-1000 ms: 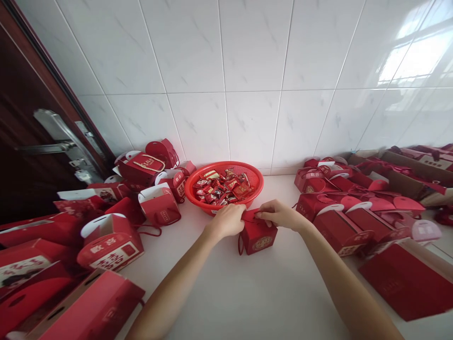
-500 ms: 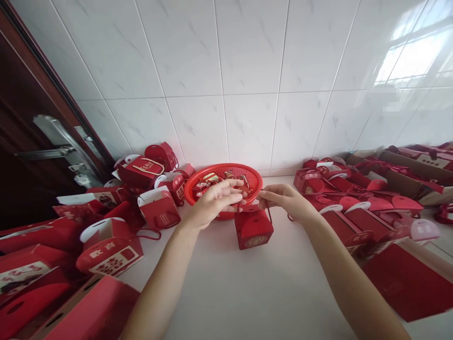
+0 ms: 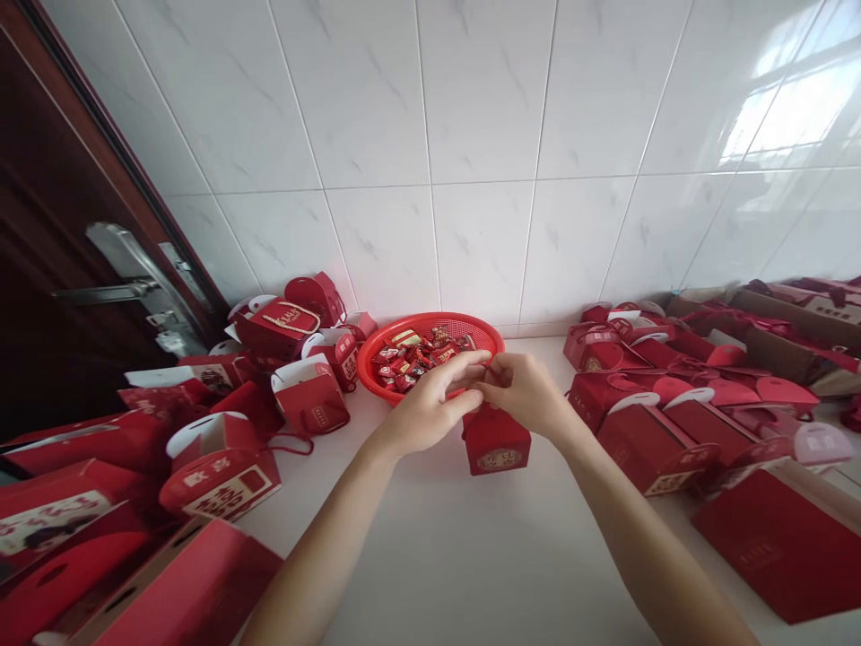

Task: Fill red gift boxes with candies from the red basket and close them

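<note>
Box upright on table, near side of basket, a bit right of its middle; whether it touches the basket is hidden by the hands. Left hand: thumb and fingers moderately apart, tips toward the right hand, over the basket's near right rim. Right hand: fingers bent in, narrow, like a pinch, same rim, above the box. Fingertips meet or overlap; anything thin between them is hidden, so can't tell if either holds something.

Step looks like close finger work at the box top. Best done with light fingertip pressure, the box flat on the table, no push down on the card, which would likely crease. One hand should steady while the other works; both pulling up could tip the box.

Edges and room: basket rim is tight on the far side, so forward moves risk knocking it and the sweets inside. Bare table lies on the near side of the basket, best way to draw back. Left of the basket, an open box sits close, cord loose on the table: snag risk. Right of the basket, rows of boxes limit a wide right elbow. Tiled wall closes off the space behind the basket.
</note>
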Tool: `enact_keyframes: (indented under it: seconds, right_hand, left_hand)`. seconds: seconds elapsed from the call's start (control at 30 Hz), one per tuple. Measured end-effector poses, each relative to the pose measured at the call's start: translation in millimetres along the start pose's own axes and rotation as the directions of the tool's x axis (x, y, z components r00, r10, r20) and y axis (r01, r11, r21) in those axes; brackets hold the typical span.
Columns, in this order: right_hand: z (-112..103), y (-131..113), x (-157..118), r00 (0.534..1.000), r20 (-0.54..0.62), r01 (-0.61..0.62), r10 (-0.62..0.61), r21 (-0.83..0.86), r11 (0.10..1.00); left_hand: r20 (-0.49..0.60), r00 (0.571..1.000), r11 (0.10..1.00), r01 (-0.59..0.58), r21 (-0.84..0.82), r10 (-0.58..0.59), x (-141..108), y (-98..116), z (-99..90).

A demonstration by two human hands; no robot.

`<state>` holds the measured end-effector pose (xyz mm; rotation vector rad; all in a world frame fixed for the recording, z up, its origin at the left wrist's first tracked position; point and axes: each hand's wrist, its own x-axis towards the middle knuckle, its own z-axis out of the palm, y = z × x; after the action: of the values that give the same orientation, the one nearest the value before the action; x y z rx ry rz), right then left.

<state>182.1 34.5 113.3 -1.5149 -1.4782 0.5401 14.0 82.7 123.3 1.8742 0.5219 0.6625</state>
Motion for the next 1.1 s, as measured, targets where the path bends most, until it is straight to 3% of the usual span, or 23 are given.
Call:
enact_keyframes:
  seconds: [0.07, 0.2, 0.37, 0.53, 0.7, 0.8, 0.9, 1.0, 1.03, 1.1]
  right_hand:
    - [2, 2, 1, 0.999, -0.049, 0.007, -0.008, -0.004, 1.0]
    - [-1, -1, 6, 0.998, -0.048, -0.013, 0.031, 0.336, 0.942]
    - [-14, -13, 7, 0.996, -0.047, -0.033, 0.08, 0.626, 0.779]
    - [-24, -16, 7, 0.997, -0.039, -0.011, 0.061, 0.751, 0.66]
    - [-34, -14, 8, 0.999, -0.009, -0.025, 0.048, 0.734, 0.678]
    - [-40, -13, 10, 0.998, 0.024, -0.06, 0.059, 0.665, 0.744]
    - [-44, -15, 14, 0.991, 0.12, -0.117, 0.065, 0.502, 0.857]
    - [-45, -19, 19, 0.99, 0.123, -0.079, 0.068, 0.088, 0.993]
    - [-45, -21, 21, 0.993, 0.106, -0.047, 0.057, -0.094, 0.994]
    - [-43, -26, 23, 0.995, 0.094, 0.007, 0.035, -0.409, 0.912]
  left_hand:
    - [-0.012, 0.999, 0.999, -0.037, 0.028, 0.037, 1, -1, 0.7]
    - [-0.105, 0.99, 0.967, -0.068, 0.247, 0.097, 2, -2, 2.6]
    - [-0.192, 0.981, 0.861, 0.088, 0.501, 0.012, 2, -10, 8.0]
    - [-0.174, 0.985, 0.871, 0.093, 0.483, -0.008, 7, -23, 16.0]
    - [-0.144, 0.986, 0.911, -0.022, 0.411, 0.089, 10, -24, 18.1]
    - [-0.141, 0.986, 0.916, -0.023, 0.401, 0.086, 9, -19, 17.8]
    - [-0.157, 0.988, 0.908, 0.075, 0.412, -0.011, 8, -15, 18.9]
    - [-0.195, 0.976, 0.889, 0.172, 0.425, -0.095, 7, -15, 21.1]
    - [-0.201, 0.974, 0.885, 0.183, 0.429, -0.104, 7, -16, 22.1]
    - [-0.193, 0.976, 0.885, 0.174, 0.432, -0.098, 8, -19, 24.6]
